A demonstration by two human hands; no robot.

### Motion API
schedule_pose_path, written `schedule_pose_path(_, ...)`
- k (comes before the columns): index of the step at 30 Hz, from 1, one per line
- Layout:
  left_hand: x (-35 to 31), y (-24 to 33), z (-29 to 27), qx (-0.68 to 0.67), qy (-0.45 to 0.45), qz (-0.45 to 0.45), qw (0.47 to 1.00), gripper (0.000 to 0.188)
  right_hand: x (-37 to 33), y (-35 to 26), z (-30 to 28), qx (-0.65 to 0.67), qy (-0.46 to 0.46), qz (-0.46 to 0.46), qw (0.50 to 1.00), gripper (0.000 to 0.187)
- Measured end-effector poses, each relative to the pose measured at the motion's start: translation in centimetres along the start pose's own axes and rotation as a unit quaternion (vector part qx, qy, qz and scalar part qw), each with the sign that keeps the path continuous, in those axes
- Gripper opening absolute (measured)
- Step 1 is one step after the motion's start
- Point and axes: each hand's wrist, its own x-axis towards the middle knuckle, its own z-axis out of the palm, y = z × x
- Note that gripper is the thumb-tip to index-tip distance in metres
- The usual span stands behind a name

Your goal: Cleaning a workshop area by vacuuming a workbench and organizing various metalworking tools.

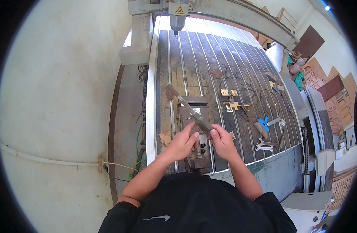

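My right hand (pixel 224 144) is closed on the near end of a hammer-like tool (pixel 203 125), thumb on top. The tool has a dark grey-green block and a long brown handle that slants up to the far left. My left hand (pixel 181 144) is curled at the left side of the block, fingertips against it; its fingers are partly hidden. Just below both hands stands a machine vise (pixel 192 99), its jaws on the far side and its screw end nearest my body. A bright metal piece shows between the jaws, partly covered by the tool.
The vise sits on a slotted machine bed (pixel 217 50) under a gantry with a spindle (pixel 177 23). To the right lie brass-coloured parts (pixel 233 105), a blue-handled brush (pixel 261 127) and open-end wrenches (pixel 265 146). Small wooden pieces (pixel 165 137) lie left. A wall (pixel 69 97) bounds the left.
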Motion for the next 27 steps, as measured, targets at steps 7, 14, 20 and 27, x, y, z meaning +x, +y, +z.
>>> schedule_pose_path(7,1.3,-0.3,0.6,-0.097,-0.012,-0.041,0.994,0.04,0.5,-1.4,-0.4,-0.063,-0.008,-0.039,0.997,0.033)
schedule_pose_path(14,2.4,-0.1,0.5,-0.244,-0.03,-0.125,0.961,0.026,1.5,-2.0,-1.2,-0.163,-0.03,-0.071,0.984,0.03)
schedule_pose_path(20,2.9,-0.9,0.8,-0.35,-0.027,-0.167,0.922,0.018,1.7,-3.8,-2.1,-0.26,-0.057,-0.075,0.961,0.032)
schedule_pose_path(27,2.8,-0.9,0.0,-0.397,0.009,-0.182,0.899,0.013,-0.1,-3.4,-5.4,-0.318,-0.079,-0.029,0.944,0.03)
